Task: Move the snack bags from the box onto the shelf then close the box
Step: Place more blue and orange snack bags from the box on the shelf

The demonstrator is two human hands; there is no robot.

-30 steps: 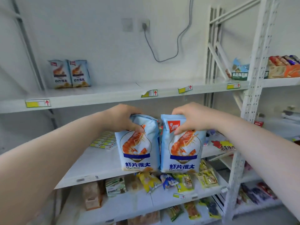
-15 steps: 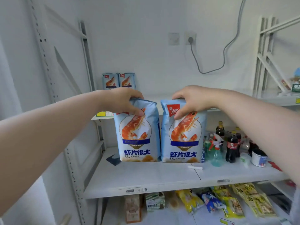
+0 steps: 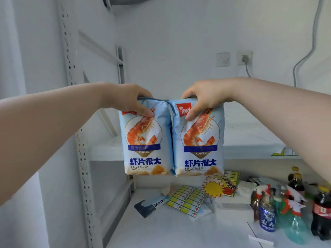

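Observation:
Two light-blue shrimp-crisp snack bags hang side by side, touching, in front of the upper white shelf (image 3: 250, 138). My left hand (image 3: 125, 99) grips the top of the left snack bag (image 3: 145, 145). My right hand (image 3: 206, 95) grips the top of the right snack bag (image 3: 200, 145). Both bags are upright, their bottoms below the shelf's front edge. The bags that stood on the shelf earlier are hidden behind them. The box is out of view.
The lower shelf (image 3: 179, 230) holds a mask packet (image 3: 152, 204), price-label sheets (image 3: 188, 199), a yellow starburst sign (image 3: 215, 188), a Pepsi can (image 3: 267, 219), spray bottles and cola bottles (image 3: 320, 212). A perforated upright (image 3: 82, 158) stands at left. A cable (image 3: 304, 56) runs down the wall.
Both hands have carried the bags up and to the left toward the upper shelf's left end. The view has shifted left and closer; the two shelved bags are now covered.

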